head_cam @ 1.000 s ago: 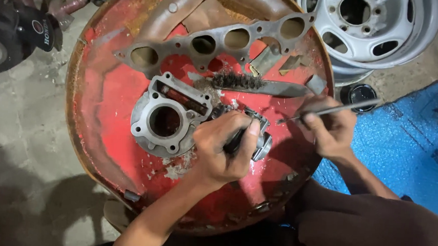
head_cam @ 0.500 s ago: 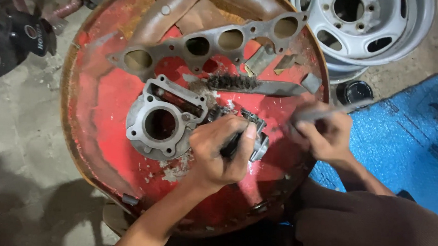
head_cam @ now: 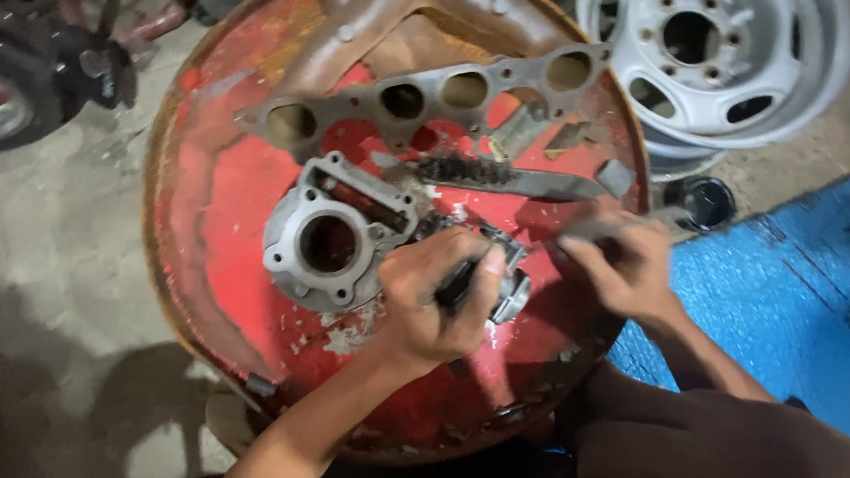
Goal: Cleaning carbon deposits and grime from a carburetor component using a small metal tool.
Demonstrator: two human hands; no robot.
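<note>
Left hand [head_cam: 436, 303] is curled tight around a dark handle, pressing on a small metal part [head_cam: 510, 287] just right of the engine cylinder [head_cam: 333, 244], which sits mid-top of the red drum [head_cam: 223, 209]. Right hand [head_cam: 622, 264], further right of the cylinder, pinches a thin tool [head_cam: 590, 228], blurred, type unclear. Wire brush [head_cam: 515, 179] lies just behind the cylinder, gasket [head_cam: 423, 98] behind that. White wheel rim [head_cam: 715, 60] is on the floor, far right of the cylinder.
</note>
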